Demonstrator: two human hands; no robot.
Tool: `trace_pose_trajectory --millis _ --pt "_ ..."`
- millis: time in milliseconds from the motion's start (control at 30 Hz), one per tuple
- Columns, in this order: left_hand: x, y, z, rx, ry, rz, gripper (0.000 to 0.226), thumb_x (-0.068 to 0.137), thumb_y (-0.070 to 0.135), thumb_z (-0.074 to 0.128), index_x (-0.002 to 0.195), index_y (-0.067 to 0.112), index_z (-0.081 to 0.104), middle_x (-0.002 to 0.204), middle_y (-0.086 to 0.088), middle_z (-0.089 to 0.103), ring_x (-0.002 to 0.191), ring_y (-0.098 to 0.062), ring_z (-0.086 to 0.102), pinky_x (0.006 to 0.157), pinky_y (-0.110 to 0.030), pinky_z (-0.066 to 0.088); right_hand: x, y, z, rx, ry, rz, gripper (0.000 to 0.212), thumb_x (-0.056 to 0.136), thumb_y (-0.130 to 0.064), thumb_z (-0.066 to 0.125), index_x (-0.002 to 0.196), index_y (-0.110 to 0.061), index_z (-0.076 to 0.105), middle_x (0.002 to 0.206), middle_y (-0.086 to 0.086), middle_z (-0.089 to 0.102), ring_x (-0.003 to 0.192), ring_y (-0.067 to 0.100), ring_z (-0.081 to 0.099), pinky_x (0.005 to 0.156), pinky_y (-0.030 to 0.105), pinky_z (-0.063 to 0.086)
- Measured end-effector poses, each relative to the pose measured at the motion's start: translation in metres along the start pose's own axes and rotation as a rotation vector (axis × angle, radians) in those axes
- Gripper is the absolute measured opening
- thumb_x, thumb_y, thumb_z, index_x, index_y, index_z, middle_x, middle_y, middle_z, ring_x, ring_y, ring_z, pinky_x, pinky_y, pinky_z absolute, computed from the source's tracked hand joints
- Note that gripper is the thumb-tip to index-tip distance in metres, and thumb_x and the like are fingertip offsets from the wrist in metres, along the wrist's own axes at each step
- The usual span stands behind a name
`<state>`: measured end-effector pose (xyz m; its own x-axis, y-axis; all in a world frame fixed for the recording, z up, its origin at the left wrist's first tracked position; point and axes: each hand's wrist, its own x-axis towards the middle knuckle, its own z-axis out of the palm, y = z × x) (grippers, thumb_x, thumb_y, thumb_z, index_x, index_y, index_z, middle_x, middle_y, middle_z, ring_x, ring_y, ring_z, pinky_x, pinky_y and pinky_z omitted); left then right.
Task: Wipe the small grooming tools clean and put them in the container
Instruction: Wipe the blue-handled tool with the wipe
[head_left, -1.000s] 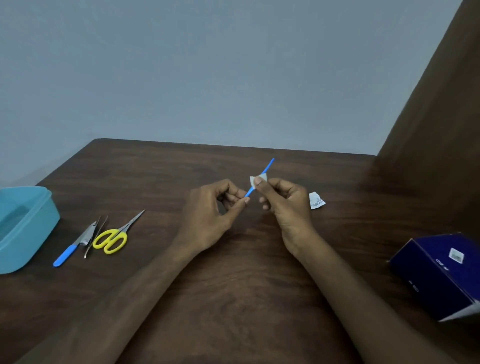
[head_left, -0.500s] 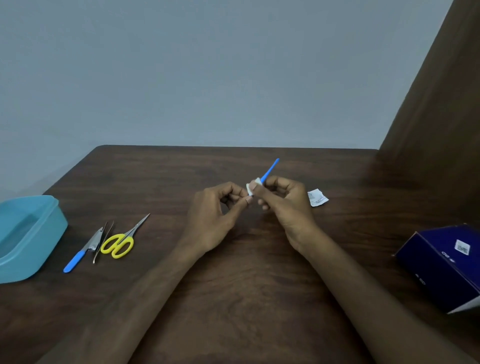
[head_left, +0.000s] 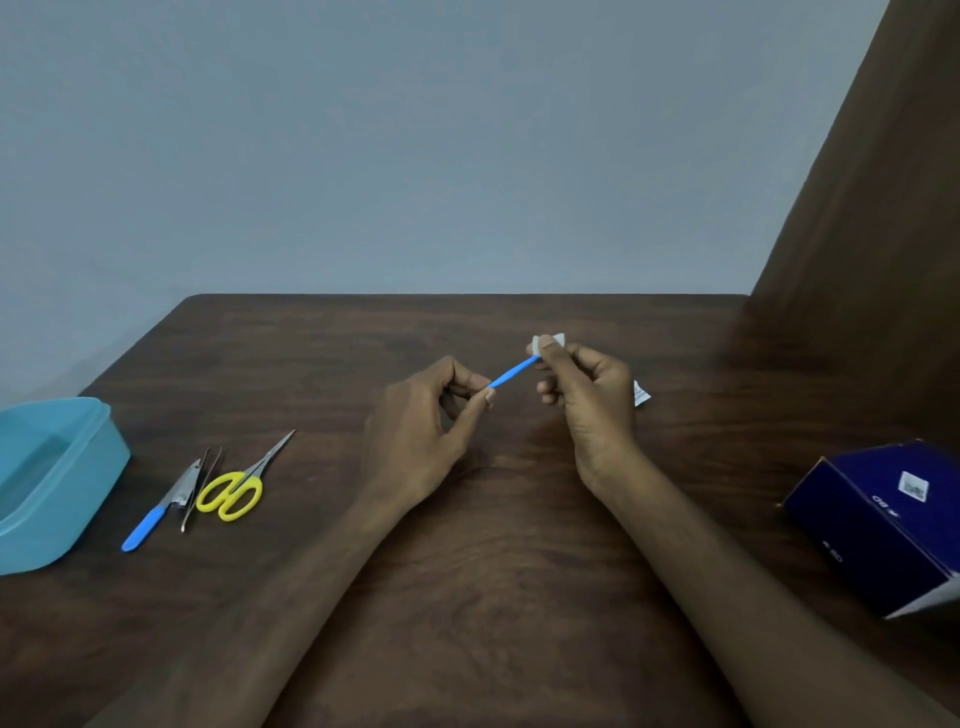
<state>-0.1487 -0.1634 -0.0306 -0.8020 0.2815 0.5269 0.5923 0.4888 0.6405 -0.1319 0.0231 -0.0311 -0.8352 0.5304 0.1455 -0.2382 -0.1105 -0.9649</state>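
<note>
Left hand: We find the left hand (head_left: 415, 426) raised above the table (head_left: 467, 597), thumb and forefinger pinching the near end of a thin blue tool (head_left: 511, 374); the other fingers curl into the palm.
Right hand: We find the right hand (head_left: 587, 400) level with the left, thumb and forefinger pinching a small white wipe (head_left: 546, 343) folded over the far end of the tool; the remaining fingers curl loosely beneath.
Blue tool: We note it held in the air between the two hands, slanting up from the left fingers to the right, its far tip hidden inside the wipe.
Container: We record a light blue open container (head_left: 57, 478) at the table's left edge, partly cut off by the frame; we cannot tell what lies inside.
Waiting tools: We see a blue-handled nail clipper (head_left: 161, 506), a pair of tweezers (head_left: 201, 486) and yellow-handled scissors (head_left: 241, 483) lying side by side just to the right of the container, well apart from the hands.
Wrapper: We note a small white torn wrapper (head_left: 641, 399) on the table just beyond the right hand.
Box: We record a dark blue box (head_left: 883, 525) tilted at the right edge.
</note>
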Motion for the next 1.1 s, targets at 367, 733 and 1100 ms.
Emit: trace_pose_trajectory --millis 367,733,1100 --pt "0.005 0.001 -0.003 -0.134 -0.036 -0.028 0.021 0.107 0.026 0.065 0.089 0.023 0.076 0.087 0.013 0.078 0.068 0.005 0.064 0.062 -0.013 0.039 -0.012 0.004 0.010 -0.084 -0.208 -0.127 0.011 0.093 -0.022 0.082 0.095 -0.011 0.079 0.082 0.003 0.077 0.068 0.008 0.060 0.069 0.032 0.050" --pt "0.006 0.002 -0.002 -0.192 -0.024 -0.027 0.023 0.105 0.029 0.067 0.087 0.024 0.081 0.085 0.015 0.080 0.055 0.007 0.060 0.058 -0.009 0.038 -0.007 0.001 0.001 -0.154 -0.191 -0.167 0.022 0.097 -0.032 0.078 0.092 -0.011 0.081 0.084 0.012 0.075 0.074 0.010 0.061 0.075 0.030 0.051" --pt "0.010 -0.004 0.001 -0.304 -0.028 -0.101 0.016 0.098 0.024 0.077 0.083 0.024 0.082 0.085 0.012 0.081 0.078 -0.005 0.071 0.080 -0.020 0.052 0.001 -0.003 -0.004 -0.077 -0.076 -0.116 0.017 0.098 -0.033 0.076 0.095 -0.018 0.084 0.082 -0.002 0.076 0.072 0.010 0.058 0.071 0.024 0.048"
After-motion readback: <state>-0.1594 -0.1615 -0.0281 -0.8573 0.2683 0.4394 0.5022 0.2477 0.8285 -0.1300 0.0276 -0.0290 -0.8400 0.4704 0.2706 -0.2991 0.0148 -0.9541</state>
